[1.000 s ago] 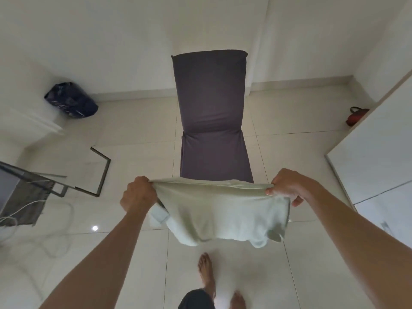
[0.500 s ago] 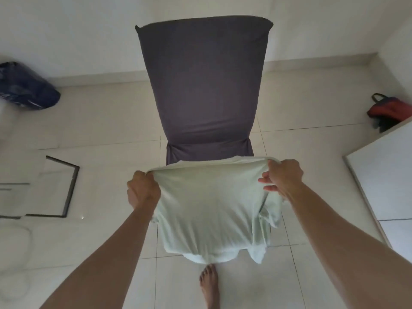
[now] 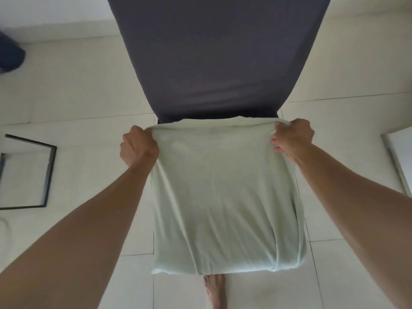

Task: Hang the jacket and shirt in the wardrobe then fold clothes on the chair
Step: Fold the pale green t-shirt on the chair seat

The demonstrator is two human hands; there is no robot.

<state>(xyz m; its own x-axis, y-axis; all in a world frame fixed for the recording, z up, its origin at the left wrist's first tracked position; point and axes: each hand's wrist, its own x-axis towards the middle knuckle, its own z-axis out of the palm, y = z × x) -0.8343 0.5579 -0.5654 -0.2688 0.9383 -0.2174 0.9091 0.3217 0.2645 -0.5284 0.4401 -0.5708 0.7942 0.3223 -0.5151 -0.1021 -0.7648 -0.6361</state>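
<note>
Honestly, the main risk as I see it from the head view is the pale green garment sliding off: it lies spread over the seat of the dark chair, its far edge just short of the backrest, and its near edge hangs over the front of the seat toward the floor, right above my bare foot. If I let go of the far edge too soon, or tug it toward me while making the next fold, the hanging weight could drag the whole piece down onto the tiles. A second worry is the bunched layer along the right side near the lower corner, where the cloth seems doubled under itself; folding over that would likely give a lopsided, lumpy result, so I judge it wants smoothing first. Uneven pull from the two sides could also skew the top edge. As for pose, both my arms reach forward and down, roughly parallel, on either side of the garment. My left hand is closed in a fist around the far left corner, knuckles up, and my right hand pinches the far right corner with the fingers curled over the hem, the edge stretched fairly taut between them. A black frame lies on the floor to my left, well apart from the chair.
</note>
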